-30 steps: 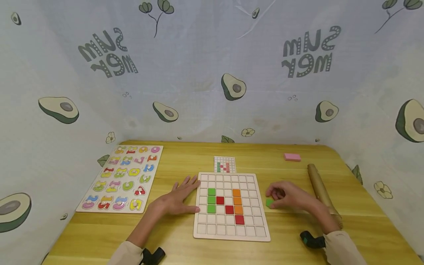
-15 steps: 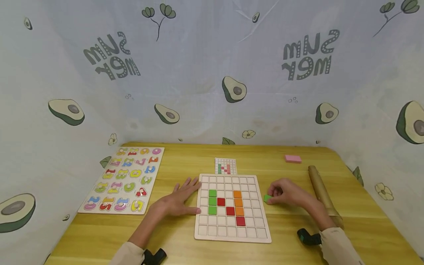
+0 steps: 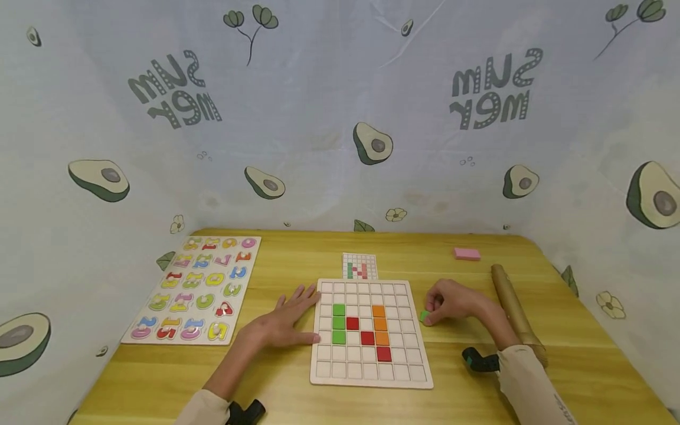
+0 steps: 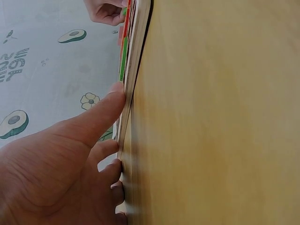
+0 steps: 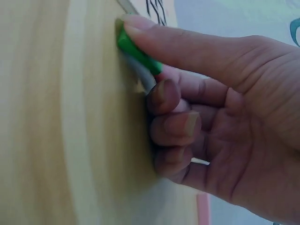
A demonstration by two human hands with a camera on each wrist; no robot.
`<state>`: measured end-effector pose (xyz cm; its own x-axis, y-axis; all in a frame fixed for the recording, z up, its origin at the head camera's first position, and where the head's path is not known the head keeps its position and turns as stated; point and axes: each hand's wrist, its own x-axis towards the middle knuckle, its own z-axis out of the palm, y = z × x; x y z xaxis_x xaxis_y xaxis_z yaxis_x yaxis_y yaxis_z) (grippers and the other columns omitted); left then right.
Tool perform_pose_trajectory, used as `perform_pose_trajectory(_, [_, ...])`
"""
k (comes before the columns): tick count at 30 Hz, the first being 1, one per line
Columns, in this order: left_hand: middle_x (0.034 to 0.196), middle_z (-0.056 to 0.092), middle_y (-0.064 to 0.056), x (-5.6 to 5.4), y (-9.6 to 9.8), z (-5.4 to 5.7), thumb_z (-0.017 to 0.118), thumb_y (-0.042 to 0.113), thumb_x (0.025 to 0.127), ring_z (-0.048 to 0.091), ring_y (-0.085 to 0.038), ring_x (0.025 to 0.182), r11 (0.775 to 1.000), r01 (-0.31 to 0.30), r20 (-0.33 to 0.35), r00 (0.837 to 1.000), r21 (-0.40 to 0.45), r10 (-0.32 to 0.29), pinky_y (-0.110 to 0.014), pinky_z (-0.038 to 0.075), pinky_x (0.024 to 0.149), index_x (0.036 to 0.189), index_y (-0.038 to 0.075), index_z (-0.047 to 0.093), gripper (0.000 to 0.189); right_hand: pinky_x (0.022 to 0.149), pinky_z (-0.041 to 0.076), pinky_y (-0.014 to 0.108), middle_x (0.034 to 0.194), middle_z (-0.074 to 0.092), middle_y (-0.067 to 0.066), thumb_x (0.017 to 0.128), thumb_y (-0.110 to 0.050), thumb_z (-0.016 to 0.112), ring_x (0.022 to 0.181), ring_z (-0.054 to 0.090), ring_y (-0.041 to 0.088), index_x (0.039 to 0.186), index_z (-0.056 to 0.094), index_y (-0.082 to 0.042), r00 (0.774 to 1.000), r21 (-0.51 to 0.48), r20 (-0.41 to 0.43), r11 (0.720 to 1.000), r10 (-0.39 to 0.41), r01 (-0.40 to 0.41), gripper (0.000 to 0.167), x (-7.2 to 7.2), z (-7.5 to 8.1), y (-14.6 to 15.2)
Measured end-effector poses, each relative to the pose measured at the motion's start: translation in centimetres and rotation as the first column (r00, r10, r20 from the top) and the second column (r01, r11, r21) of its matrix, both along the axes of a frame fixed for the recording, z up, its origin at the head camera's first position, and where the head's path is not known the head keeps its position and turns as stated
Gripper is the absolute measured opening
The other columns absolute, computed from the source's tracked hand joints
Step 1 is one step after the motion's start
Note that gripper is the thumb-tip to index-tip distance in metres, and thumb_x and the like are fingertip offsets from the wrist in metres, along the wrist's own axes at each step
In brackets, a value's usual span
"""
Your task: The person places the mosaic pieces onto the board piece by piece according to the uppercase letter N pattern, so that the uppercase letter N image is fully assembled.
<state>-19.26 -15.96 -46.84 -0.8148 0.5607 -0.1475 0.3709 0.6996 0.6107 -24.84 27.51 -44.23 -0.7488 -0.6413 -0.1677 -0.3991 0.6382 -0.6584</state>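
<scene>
A white grid board [image 3: 370,378] lies on the table, with green, red and orange square tiles set in some cells. At its left edge rests my left hand [image 3: 284,321], fingers spread; in the left wrist view the thumb and fingertips touch the board's side. Just right of the board, my right hand [image 3: 451,301] pinches a green tile [image 3: 423,316] between thumb and fingers. Seen from the right wrist, the green tile [image 5: 138,54] is tilted under the thumb, close above the table. A small printed grid card [image 3: 359,260] lies behind the board, with a similar coloured pattern.
To the left lies a number puzzle board [image 3: 199,289] with several colourful numerals. A pink block [image 3: 467,254] sits at the back right. A brown roll [image 3: 512,307] lies right of my right hand, partly behind the forearm.
My right hand has moved slightly left, toward the board, with the green tile, which is now more covered by the fingers. The left hand stays at the board's edge.
</scene>
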Motion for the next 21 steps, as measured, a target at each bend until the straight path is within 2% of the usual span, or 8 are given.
perform_pose_trajectory(8, [0.182,0.008,-0.011,0.00,-0.01,-0.02,0.075,0.042,0.102,-0.002,-0.035,0.168,1.000,0.000,-0.001,1.000,-0.002,0.000,-0.062,-0.003,0.133,0.173,0.010,0.024,0.093,0.060,0.045,0.022,0.075,0.064,-0.002,0.093,-0.009,0.086,0.066,0.051,0.005,0.083,0.071,-0.001,1.000,-0.088,-0.002,0.996,0.017,-0.017,0.019,0.44,-0.25,0.35])
perform_pose_trajectory(14, [0.182,0.008,-0.010,-0.06,-0.05,-0.29,0.075,0.042,0.102,-0.002,-0.035,0.168,1.000,-0.005,-0.002,1.000,-0.002,0.005,-0.062,-0.003,0.133,0.173,0.010,0.024,0.094,0.057,0.043,0.022,0.072,0.064,-0.001,0.092,-0.005,0.085,0.064,0.049,0.003,0.082,0.074,0.000,0.999,-0.154,-0.037,0.988,0.026,-0.031,0.016,0.58,-0.26,0.18])
perform_pose_trajectory(21, [0.182,0.008,-0.011,0.07,-0.05,-0.20,0.076,0.042,0.101,-0.002,-0.035,0.168,1.000,-0.002,0.000,1.000,0.007,0.002,-0.062,-0.004,0.133,0.173,0.010,0.024,0.094,0.057,0.052,0.024,0.079,0.076,0.010,0.094,-0.001,0.081,0.064,0.060,0.009,0.096,0.082,0.008,0.998,-0.185,-0.043,0.982,-0.049,0.040,0.009,0.79,0.03,-0.62])
